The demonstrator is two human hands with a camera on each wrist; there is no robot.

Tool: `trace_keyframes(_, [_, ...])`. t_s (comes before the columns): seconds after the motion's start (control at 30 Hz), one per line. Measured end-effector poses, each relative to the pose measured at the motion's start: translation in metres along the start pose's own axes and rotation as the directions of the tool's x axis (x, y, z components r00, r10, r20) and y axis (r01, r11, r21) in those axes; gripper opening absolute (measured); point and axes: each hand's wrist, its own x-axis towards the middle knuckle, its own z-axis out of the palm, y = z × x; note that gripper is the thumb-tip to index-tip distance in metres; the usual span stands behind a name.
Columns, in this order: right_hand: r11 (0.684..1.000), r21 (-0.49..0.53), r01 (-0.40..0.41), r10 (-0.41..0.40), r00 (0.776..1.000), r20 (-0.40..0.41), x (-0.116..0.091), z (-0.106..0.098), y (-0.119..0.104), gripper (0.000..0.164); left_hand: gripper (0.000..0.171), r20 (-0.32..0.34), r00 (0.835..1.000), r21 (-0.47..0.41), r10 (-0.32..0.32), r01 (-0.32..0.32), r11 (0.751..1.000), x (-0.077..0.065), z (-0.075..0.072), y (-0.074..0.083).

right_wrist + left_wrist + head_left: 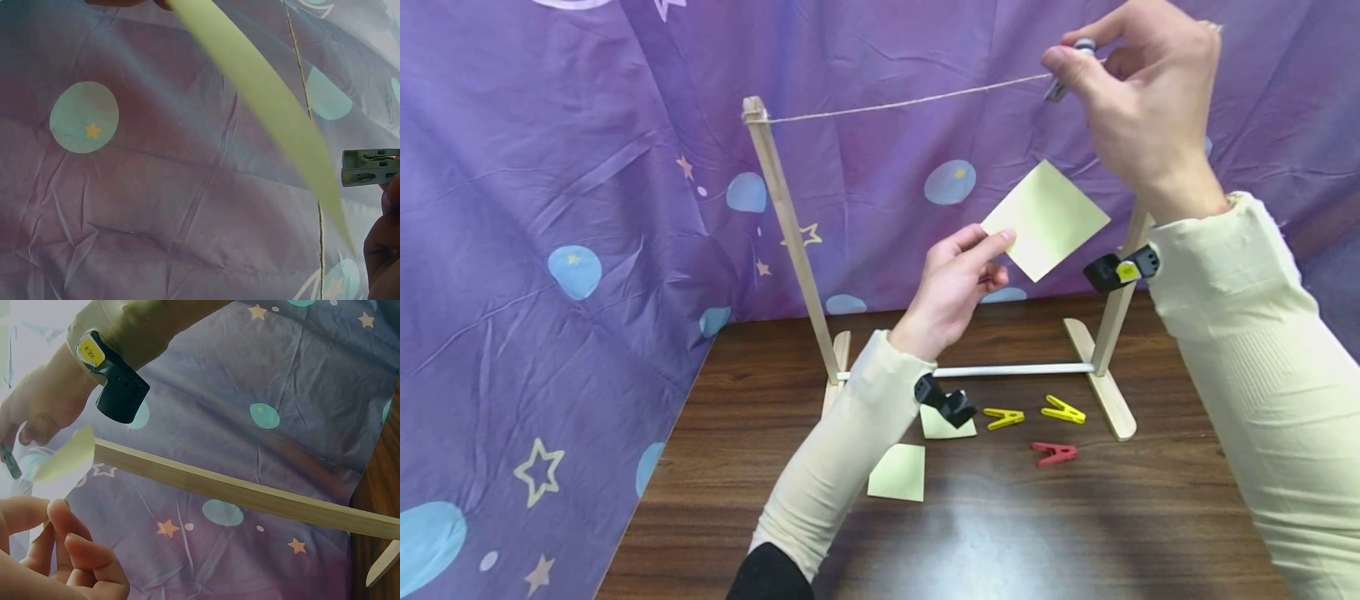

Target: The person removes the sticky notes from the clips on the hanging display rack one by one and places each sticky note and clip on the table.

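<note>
My left hand (958, 279) pinches a pale yellow sticky note (1048, 221) by one corner, below the string (895, 105). In the left wrist view, thumb and fingertips meet on the note's lower edge. Up at the string's right part, my right hand (1157, 92) pinches a grey clothespin (1057, 87) between thumb and index finger. The right wrist view shows the clothespin (369, 167) beside the note (269, 100), apart from it; part of the right hand lies outside that view. The string is tied to the left wooden post (790, 225).
Two yellow clothespins (1063, 410) and a red clothespin (1054, 453) lie on the brown table (1000, 533). Two more notes (898, 472) lie left of them, one partly behind my left wrist camera. A white rod (1015, 370) joins the stand's posts. Purple cloth (880, 250) hangs behind.
</note>
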Motion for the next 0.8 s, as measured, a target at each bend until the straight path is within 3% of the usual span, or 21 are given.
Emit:
trace_keyframes(0.3, [0.998,0.054,-0.021,0.02,1.0,0.019,-0.005,-0.005,0.0,0.005,0.023,0.029,0.999,0.029,0.02,-0.021,0.999,-0.004,-0.002,0.0])
trace_keyframes(0.57, [0.999,0.013,-0.034,0.034,0.999,0.003,-0.009,-0.012,-0.002,0.005,0.015,0.034,0.999,0.048,0.021,-0.023,0.999,-0.009,-0.003,0.001])
trace_keyframes(0.8, [0.995,0.099,-0.02,0.022,1.0,-0.014,-0.014,-0.018,-0.001,0.006,0.026,0.015,1.0,0.079,0.025,-0.027,0.997,-0.013,-0.007,0.002])
